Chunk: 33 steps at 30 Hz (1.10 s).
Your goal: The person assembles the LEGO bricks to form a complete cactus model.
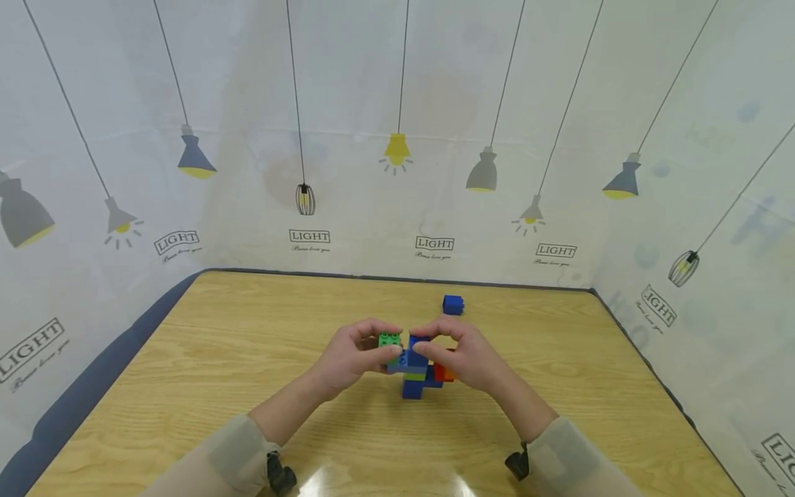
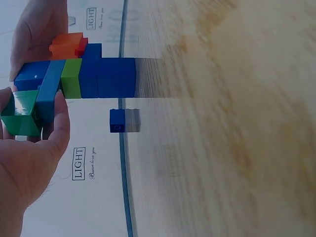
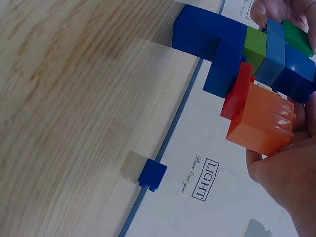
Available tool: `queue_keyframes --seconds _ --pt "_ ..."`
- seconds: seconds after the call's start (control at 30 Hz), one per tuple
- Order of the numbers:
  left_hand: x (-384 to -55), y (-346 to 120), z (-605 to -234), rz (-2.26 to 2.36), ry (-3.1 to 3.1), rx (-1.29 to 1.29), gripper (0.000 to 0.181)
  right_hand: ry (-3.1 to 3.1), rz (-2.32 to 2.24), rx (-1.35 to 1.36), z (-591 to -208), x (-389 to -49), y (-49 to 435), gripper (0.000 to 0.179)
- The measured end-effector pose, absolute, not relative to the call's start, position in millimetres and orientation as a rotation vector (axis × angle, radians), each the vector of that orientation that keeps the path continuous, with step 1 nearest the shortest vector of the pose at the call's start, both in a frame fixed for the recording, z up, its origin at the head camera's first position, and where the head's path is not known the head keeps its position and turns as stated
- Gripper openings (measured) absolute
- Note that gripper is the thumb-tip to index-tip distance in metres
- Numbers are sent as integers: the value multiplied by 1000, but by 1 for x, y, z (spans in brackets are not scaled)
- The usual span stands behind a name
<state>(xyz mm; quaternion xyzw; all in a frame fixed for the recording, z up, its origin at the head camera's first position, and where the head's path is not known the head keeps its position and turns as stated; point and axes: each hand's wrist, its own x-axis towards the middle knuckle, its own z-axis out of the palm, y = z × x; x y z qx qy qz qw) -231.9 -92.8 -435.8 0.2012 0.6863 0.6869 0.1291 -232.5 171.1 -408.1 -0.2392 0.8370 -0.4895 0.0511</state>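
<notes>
A stack of toy building bricks stands upright on the table, with a dark blue brick [image 1: 413, 390] at its base. Above it come another blue brick [image 3: 226, 59], a lime brick [image 2: 72, 76] and a lighter blue brick [image 2: 51, 84] lying crosswise. My left hand [image 1: 346, 355] pinches a green brick [image 1: 389, 340] at the left end of that crosswise brick. Beside it, my right hand [image 1: 475, 355] pinches a dark blue brick [image 1: 418, 354] at the top. A red brick [image 3: 238, 91] and an orange brick [image 3: 261, 118] stick out on the right, under the right hand.
One loose blue brick [image 1: 453, 304] lies on the wooden table [image 1: 261, 310] behind the stack. White curtains [image 1: 348, 103] printed with lamps surround the table's back and sides.
</notes>
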Motion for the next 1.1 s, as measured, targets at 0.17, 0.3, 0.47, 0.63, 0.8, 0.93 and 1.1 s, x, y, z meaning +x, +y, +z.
queue_keyframes --seconds 0.17,0.3,0.47,0.63,0.8,0.93,1.1 --pt "-231 -93 -436 1994 2001 581 36 2555 -1490 -727 -410 -232 171 25" --pt "-231 -92 -435 1993 2007 575 36 2581 -1475 -729 -410 -231 170 26" --pt "-230 -92 -434 1990 2010 575 37 2600 -1465 -732 -409 -231 170 25" --pt "-230 -92 -434 1987 2010 574 36 2562 -1493 -720 -410 -232 171 22" --pt "-229 -92 -433 1982 2006 563 37 2575 -1479 -667 -408 -232 173 26" --pt "-229 -92 -433 1976 2018 555 37 2653 -1456 -638 -408 -236 182 26" --pt "-231 -93 -433 1971 2030 556 37 2671 -1528 -526 -408 -244 203 29"
